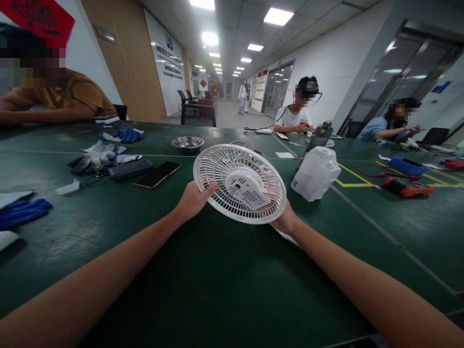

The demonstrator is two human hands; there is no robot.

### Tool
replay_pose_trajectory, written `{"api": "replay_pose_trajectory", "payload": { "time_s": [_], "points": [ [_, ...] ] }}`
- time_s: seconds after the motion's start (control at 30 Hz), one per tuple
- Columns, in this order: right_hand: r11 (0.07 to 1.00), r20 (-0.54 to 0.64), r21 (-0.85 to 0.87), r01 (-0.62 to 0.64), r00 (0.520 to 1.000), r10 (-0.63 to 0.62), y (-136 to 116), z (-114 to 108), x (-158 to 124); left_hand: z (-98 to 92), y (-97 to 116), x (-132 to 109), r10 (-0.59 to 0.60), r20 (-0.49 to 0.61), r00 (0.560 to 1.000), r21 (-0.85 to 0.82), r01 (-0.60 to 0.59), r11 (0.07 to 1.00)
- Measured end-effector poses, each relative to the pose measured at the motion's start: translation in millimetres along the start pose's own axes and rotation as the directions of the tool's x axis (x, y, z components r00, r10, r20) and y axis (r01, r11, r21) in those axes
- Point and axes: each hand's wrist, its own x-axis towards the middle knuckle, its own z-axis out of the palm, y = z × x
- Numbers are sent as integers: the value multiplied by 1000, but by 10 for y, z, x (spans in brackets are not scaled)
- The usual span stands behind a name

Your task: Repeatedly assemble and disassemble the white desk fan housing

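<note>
A round white fan grille (213,166) is held tilted above the green table (224,290). Its hub carries slots and a small dark hole in the middle. My left hand (194,199) grips the rim at the left, with the thumb lying over the bars. At the lower right, my right hand (284,217) holds the other side; most of its fingers are hidden behind the grille. What looks like a pale cord (286,235) shows beneath that hand. To the right of the grille stands a translucent white plastic container (314,174).
A metal bowl (187,143) sits behind the grille. Leftward lie a phone (158,174), a dark case (130,169) and blue work gloves (23,212). A bottle (322,130) stands behind the container. An orange-black meter (408,187) lies at right. Several people are around the table.
</note>
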Motion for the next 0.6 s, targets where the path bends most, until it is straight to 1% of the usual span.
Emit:
{"api": "replay_pose_trajectory", "payload": {
  "time_s": [0.03, 0.1, 0.17, 0.2, 0.27, 0.33, 0.4, 0.43, 0.5, 0.57, 0.6],
  "points": [
    [1000, -57, -8, 26, 998, -26, -22, -35, 11, -8, -41, 25, -13, 41, 999, -31, 14, 999],
    [995, -150, -79, 65, 986, -76, -60, -111, 26, -36, -129, 77, -75, 22, 997, -163, 78, 984],
    [973, -177, -212, 88, 976, -127, -82, -180, 33, -65, -194, 116, -165, 16, 986, -297, 162, 941],
    [957, -168, -275, 98, 975, -148, -85, -207, 33, -76, -208, 125, -205, 39, 978, -349, 206, 914],
    [914, -127, -385, 132, 973, -194, -78, -242, 30, -89, -195, 122, -252, 93, 963, -442, 267, 856],
    [856, -48, -486, 175, 973, -226, -66, -245, 17, -95, -142, 100, -265, 171, 949, -518, 316, 795],
    [775, 52, -596, 209, 973, -223, -59, -222, -7, -103, -81, 80, -292, 263, 920, -559, 392, 731],
    [728, 95, -648, 225, 972, -216, -59, -206, -21, -110, -59, 75, -315, 293, 903, -566, 429, 704],
    [639, 154, -725, 257, 965, -214, -61, -178, -48, -127, -38, 78, -368, 295, 882, -576, 472, 667],
    [576, 186, -767, 285, 956, -225, -63, -170, -63, -140, -42, 92, -406, 255, 878, -589, 474, 654],
    [558, 199, -775, 297, 953, -230, -64, -176, -64, -143, -49, 99, -413, 239, 879, -592, 469, 655]
  ]
}}
